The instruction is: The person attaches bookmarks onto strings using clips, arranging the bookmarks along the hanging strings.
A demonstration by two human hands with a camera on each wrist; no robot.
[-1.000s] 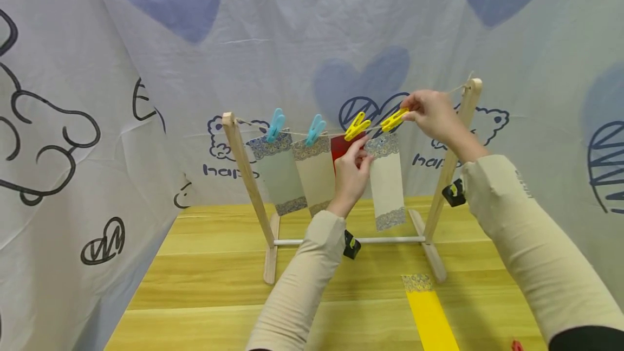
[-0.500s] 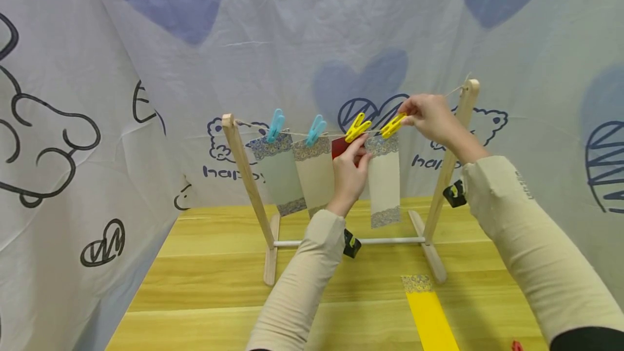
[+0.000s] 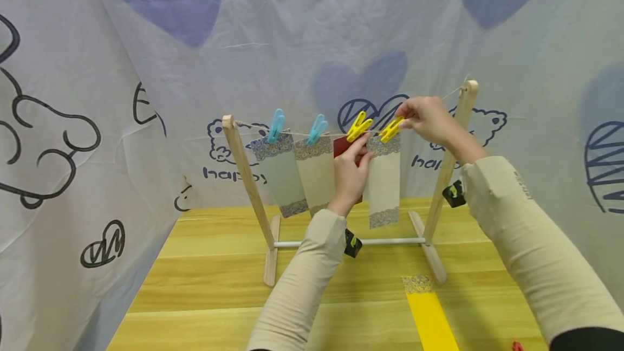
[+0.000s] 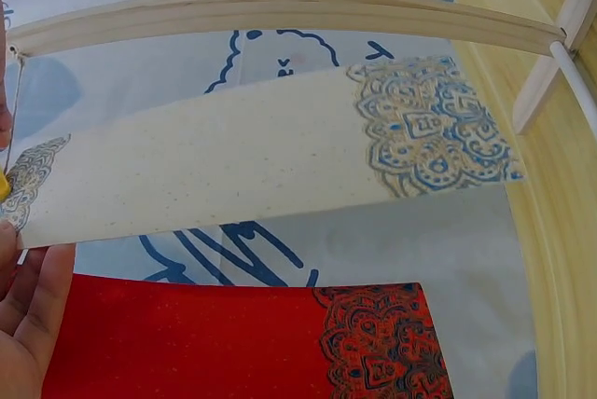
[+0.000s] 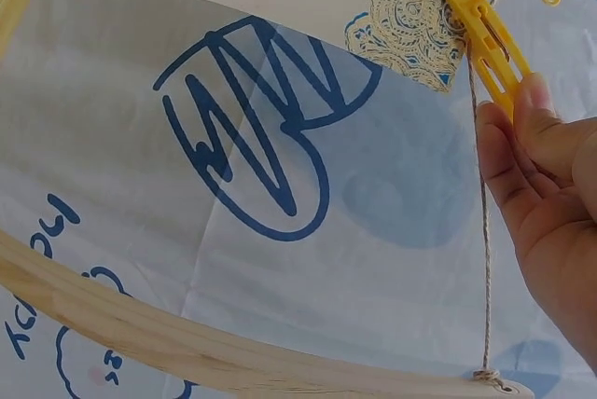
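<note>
My left hand [image 3: 351,175] pinches the upper left corner of a cream paper strip [image 3: 384,183] with blue-and-gold lace patterned ends. My right hand [image 3: 429,119] pinches the handles of a yellow clothespin [image 5: 485,45]; in the right wrist view its nose overlaps the strip's patterned top at the string [image 5: 480,185]. Just left of it, another yellow clothespin [image 3: 359,127] sits on the string over a red strip [image 4: 205,334], which my left hand partly covers in the head view. Two light blue clothespins [image 3: 276,125] hold a pale green strip [image 3: 283,177] and a beige strip [image 3: 314,169].
The string runs between the posts of a wooden frame [image 3: 446,175] with a white crossbar [image 3: 390,241]. On the wooden table [image 3: 205,286] lies a yellow strip [image 3: 429,318], with a small red object [image 3: 517,346] to its right. A patterned curtain [image 3: 292,26] hangs behind.
My right hand has shifted slightly left and down, tilting its yellow clothespin more upright. The cream strip has swung a little left and hangs straighter. My left hand keeps nearly the same place.
</note>
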